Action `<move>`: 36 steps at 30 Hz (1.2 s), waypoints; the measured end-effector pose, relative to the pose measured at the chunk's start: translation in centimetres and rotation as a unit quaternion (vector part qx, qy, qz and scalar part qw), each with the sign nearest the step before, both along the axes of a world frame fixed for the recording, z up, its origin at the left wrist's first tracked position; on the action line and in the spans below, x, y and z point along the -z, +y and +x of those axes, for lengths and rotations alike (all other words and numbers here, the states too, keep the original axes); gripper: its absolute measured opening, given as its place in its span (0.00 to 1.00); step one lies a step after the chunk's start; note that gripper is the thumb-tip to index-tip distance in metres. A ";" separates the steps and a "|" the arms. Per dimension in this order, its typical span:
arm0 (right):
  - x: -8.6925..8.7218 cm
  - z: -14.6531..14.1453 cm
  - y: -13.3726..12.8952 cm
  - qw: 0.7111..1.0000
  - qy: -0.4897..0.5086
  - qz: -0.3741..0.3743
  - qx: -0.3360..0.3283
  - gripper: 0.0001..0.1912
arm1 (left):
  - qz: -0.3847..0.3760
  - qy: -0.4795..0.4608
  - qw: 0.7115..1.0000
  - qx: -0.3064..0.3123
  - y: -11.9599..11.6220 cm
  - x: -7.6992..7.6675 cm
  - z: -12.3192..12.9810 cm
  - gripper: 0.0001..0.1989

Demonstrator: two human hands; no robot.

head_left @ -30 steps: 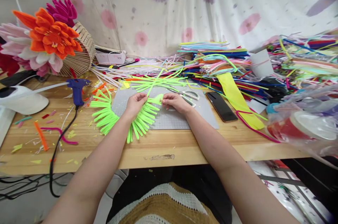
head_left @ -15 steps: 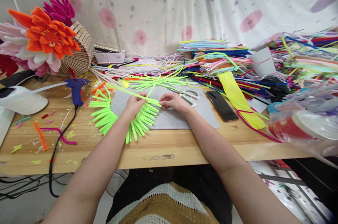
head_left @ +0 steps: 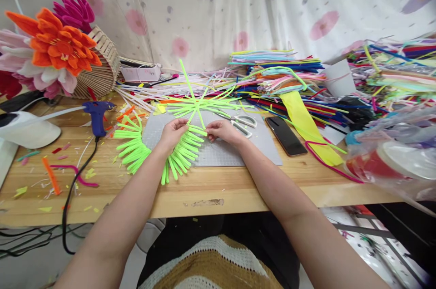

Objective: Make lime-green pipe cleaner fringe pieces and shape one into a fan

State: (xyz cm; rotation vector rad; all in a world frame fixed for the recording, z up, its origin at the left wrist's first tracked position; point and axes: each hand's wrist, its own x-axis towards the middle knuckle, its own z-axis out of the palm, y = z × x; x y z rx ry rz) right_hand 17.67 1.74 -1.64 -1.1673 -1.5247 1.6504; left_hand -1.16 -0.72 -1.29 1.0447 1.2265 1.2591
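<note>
A curved fringe of neon-green pipe cleaners (head_left: 182, 158), bent into many fingers, lies over the near side of a grey cutting mat (head_left: 225, 153). My left hand (head_left: 174, 135) is closed on its right-hand end, thumb and fingers pinching at the top edge. Just to the right, my right hand (head_left: 221, 132) pinches a green pipe cleaner beside the last finger of the fringe; its fingertips partly hide the grip. Two green stems cross above my hands, one pointing up and away. Behind them lie loose green pipe cleaners (head_left: 177, 110).
Scissors (head_left: 243, 121) rest on the mat, with a black phone (head_left: 286, 136) to the right. A blue glue gun (head_left: 98, 119) stands at left, its cord hanging over the table edge. Pipe cleaner bundles (head_left: 282, 64) line the back; a basket of fuzzy flowers (head_left: 64, 46) sits far left.
The long green stem that slanted left over my left hand now points up and away, crossing the other stem. Both hands stay in nearly the same place.
</note>
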 end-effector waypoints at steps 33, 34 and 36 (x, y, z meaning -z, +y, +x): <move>-0.4 0.4 -0.7 0.995 -0.015 0.064 -0.077 0.11 | -0.035 0.004 0.999 -0.019 -0.2 -0.1 0.5 0.20; -0.4 0.4 -0.7 0.995 -0.009 0.060 -0.081 0.12 | -0.035 0.003 0.999 -0.017 -0.3 -0.2 0.5 0.20; -0.4 0.5 -0.7 0.995 0.000 0.051 -0.089 0.14 | -0.037 0.006 0.999 -0.018 -0.4 -0.4 0.6 0.20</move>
